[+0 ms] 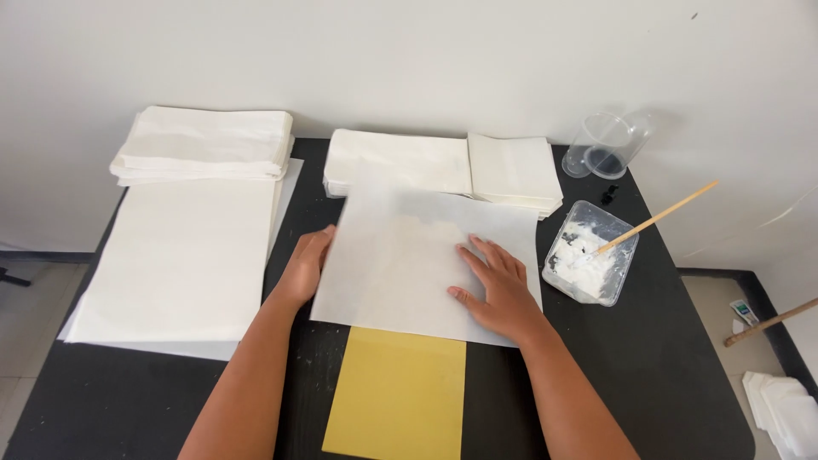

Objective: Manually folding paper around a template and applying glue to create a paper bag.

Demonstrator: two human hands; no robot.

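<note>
Hands flat and open: left hand (305,266) steadies the sheet's (400,255) edge, right hand (498,290) presses on top, pinning it to the desk (665,358). Yellow card (396,396) pokes out beneath; paste tub (590,253) sits near the right hand.

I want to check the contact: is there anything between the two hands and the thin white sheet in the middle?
Nothing visible. The right hand lies flat on the white sheet, and the left hand touches its left edge.
</note>
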